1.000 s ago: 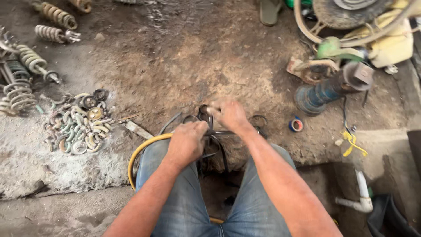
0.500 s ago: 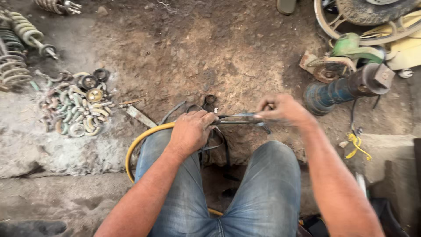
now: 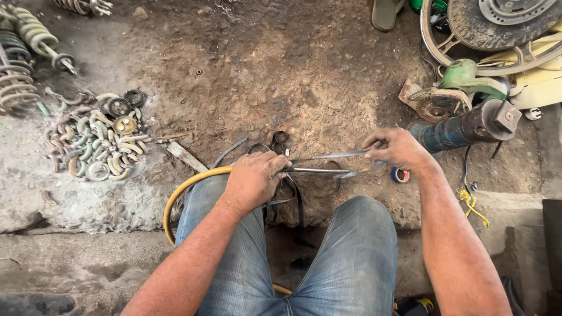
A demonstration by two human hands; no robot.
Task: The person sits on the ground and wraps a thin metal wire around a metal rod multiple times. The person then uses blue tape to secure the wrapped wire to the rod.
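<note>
I sit over a dirty concrete floor, my knees in blue jeans at the bottom of the view. My left hand (image 3: 254,178) is closed around the near end of thin metal rods (image 3: 325,169) and some dark rubber bands (image 3: 290,196) that hang below it. My right hand (image 3: 398,147) grips the far end of a flat metal strip (image 3: 333,155), held out to the right. The rods stretch level between both hands, just above the floor.
A yellow hose (image 3: 181,193) curves round my left knee. A heap of rings and washers (image 3: 96,143) lies to the left, coil springs (image 3: 23,58) at far left. A blue power tool (image 3: 462,129), tape roll (image 3: 400,175), a wheel (image 3: 497,23) and a sandal (image 3: 386,13) lie to the right.
My right hand has moved from beside the left hand out to the right, drawing the metal strip and rods lengthwise. The left hand stayed in place, and the view came closer.
</note>
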